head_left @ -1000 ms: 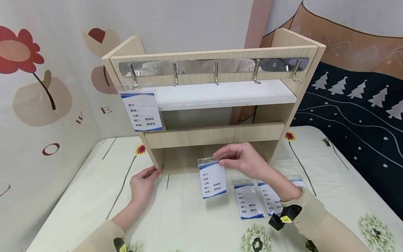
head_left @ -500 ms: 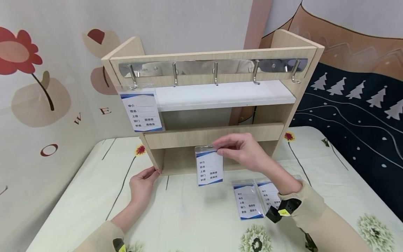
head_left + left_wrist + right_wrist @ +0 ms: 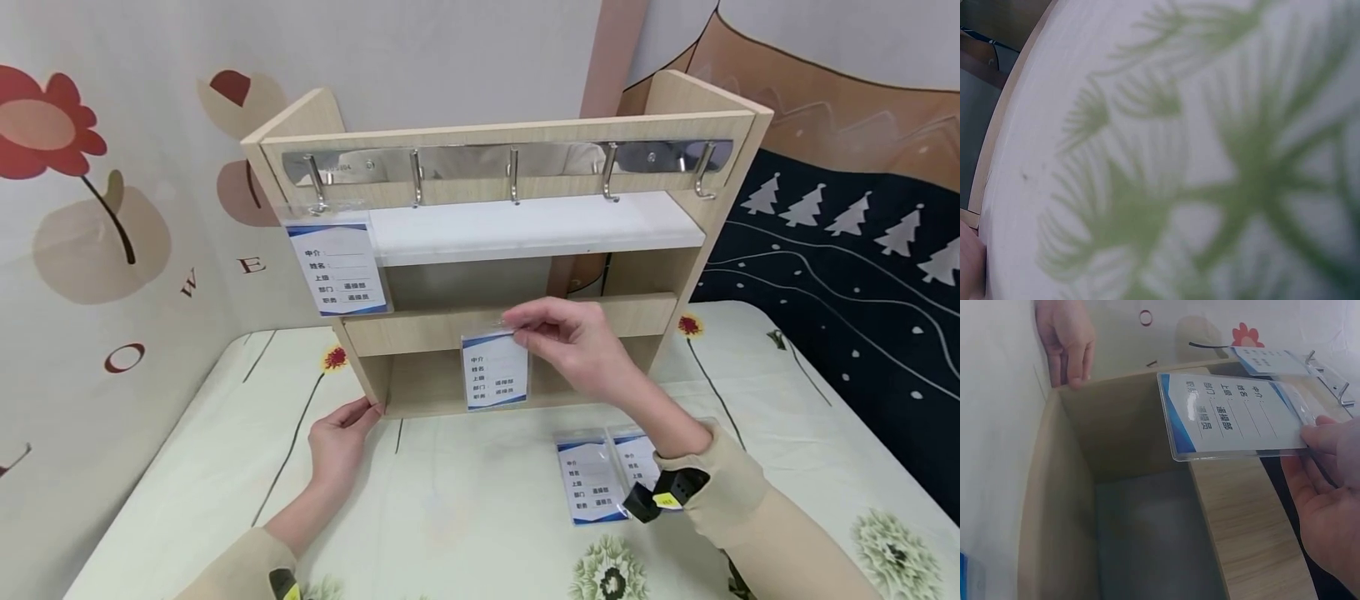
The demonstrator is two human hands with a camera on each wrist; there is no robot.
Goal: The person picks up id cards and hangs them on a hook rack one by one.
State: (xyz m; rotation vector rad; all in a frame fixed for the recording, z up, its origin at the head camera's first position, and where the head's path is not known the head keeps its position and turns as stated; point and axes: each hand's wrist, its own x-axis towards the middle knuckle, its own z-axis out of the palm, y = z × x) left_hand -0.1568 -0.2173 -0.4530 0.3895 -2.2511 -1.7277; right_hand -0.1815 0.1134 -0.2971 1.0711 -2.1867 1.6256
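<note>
My right hand (image 3: 558,337) pinches the top edge of a clear badge holder (image 3: 494,372) (image 3: 1229,415) with a blue-and-white card, held up in front of the wooden shelf unit (image 3: 517,321). The holder hangs before the lower wooden rail. My left hand (image 3: 343,433) (image 3: 1066,337) rests its fingertips against the shelf's bottom left corner. A metal hook rail (image 3: 510,162) spans the shelf top, and one badge holder (image 3: 337,267) hangs from its leftmost hook. The left wrist view shows only blurred green-patterned cloth.
Two more badge holders (image 3: 592,479) lie flat on the flower-print tablecloth (image 3: 450,517) by my right wrist. A white board (image 3: 536,225) forms the upper shelf. Patterned fabric walls close in on the left and right.
My right hand has lifted the badge holder from near the tabletop up to the level of the lower rail. The left hand has stayed at the shelf corner.
</note>
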